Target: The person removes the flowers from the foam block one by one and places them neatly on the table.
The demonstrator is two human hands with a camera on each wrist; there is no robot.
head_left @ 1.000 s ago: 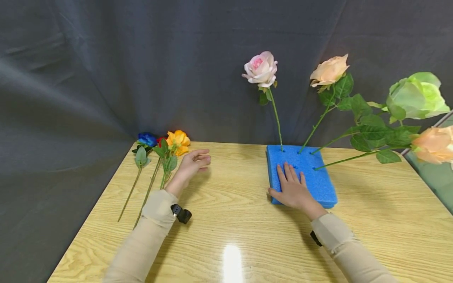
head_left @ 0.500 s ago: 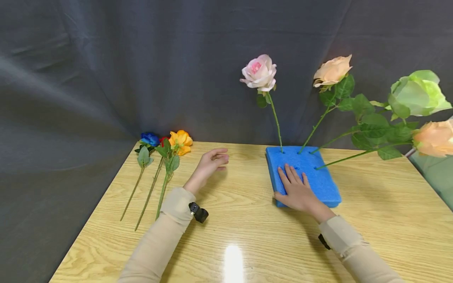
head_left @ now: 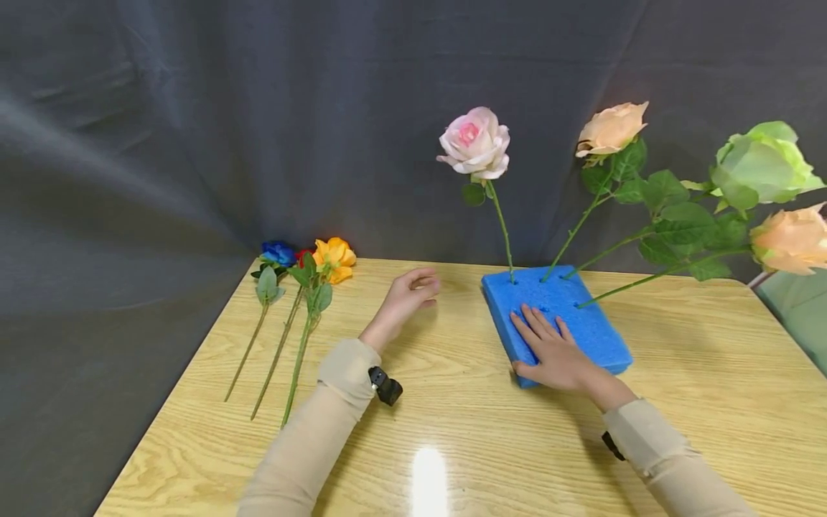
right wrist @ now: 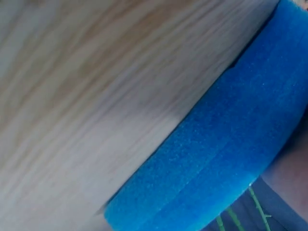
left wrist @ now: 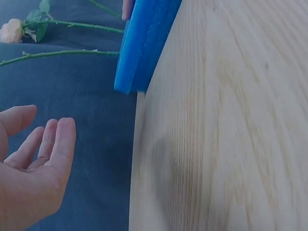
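My right hand (head_left: 557,357) lies with spread fingers on the near left part of a blue foam block (head_left: 591,334); its thumb is at the block's left edge. In the left wrist view the block (left wrist: 144,43) shows its thick side. Stems stand in holes along its far part: a pale pink rose (head_left: 476,143), a peach rose (head_left: 612,129), a green rose (head_left: 765,165) and a second peach rose (head_left: 791,239), the last two leaning far right. My left hand (head_left: 405,298) hovers above the table, left of the block, its fingers loosely bent and holding nothing.
On the wooden table (head_left: 478,431), at the left, lie a blue flower (head_left: 278,253), a red flower (head_left: 304,255), mostly hidden, and an orange flower (head_left: 334,259), stems pointing toward me. A dark curtain (head_left: 362,129) hangs behind the table's far edge.
My left hand has moved right, away from the lying flowers and toward the block. Under my right hand the foam block has turned slightly, its near end swinging right.
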